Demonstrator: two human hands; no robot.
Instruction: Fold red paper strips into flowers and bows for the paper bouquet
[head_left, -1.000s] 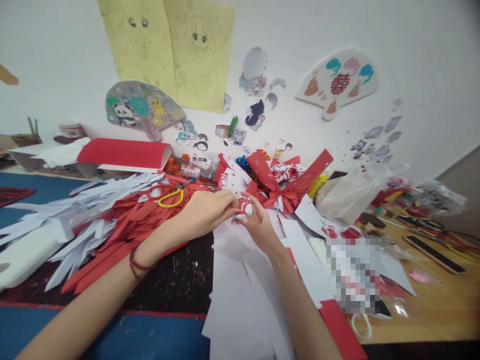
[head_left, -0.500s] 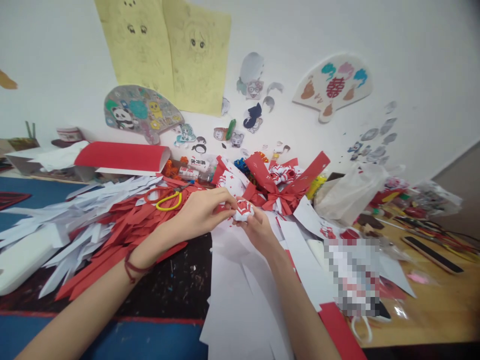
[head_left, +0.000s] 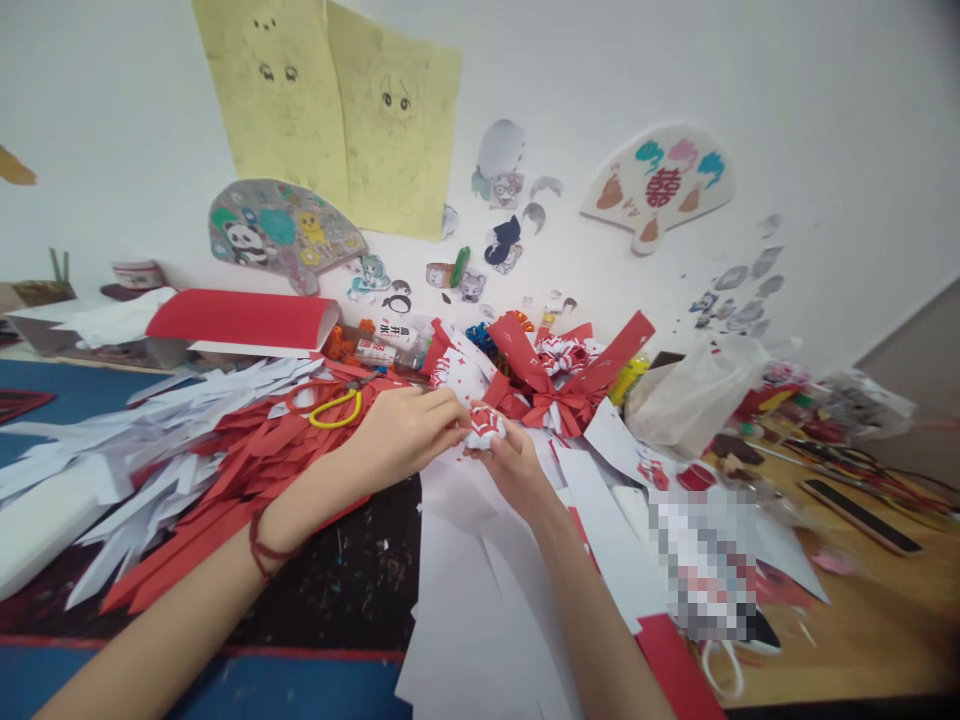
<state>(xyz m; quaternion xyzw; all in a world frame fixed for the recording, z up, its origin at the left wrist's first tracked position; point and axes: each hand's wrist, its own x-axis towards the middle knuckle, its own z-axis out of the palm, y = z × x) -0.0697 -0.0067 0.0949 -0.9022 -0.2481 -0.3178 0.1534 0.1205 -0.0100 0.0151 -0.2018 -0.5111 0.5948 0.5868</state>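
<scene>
Both hands meet at the middle of the table over a small red-and-white paper flower [head_left: 485, 425]. My left hand [head_left: 405, 432] pinches its left side with closed fingertips. My right hand [head_left: 514, 470] cups it from below, fingers curled around it. A red cord sits on my left wrist. Just behind the flower lies a heap of finished red-and-white paper flowers [head_left: 551, 375]. White paper sheets [head_left: 480, 600] lie under my right forearm.
Red and white cut paper strips [head_left: 187, 460] cover the left of the table, with yellow-handled scissors [head_left: 337, 405] on them. A rolled red sheet [head_left: 240, 318] lies behind. A plastic bag [head_left: 697, 390] and craft clutter sit right. Drawings and fans hang on the wall.
Both hands stay on the paper flower, turning it slightly between the fingers. The view has dipped a little and shifted left.
</scene>
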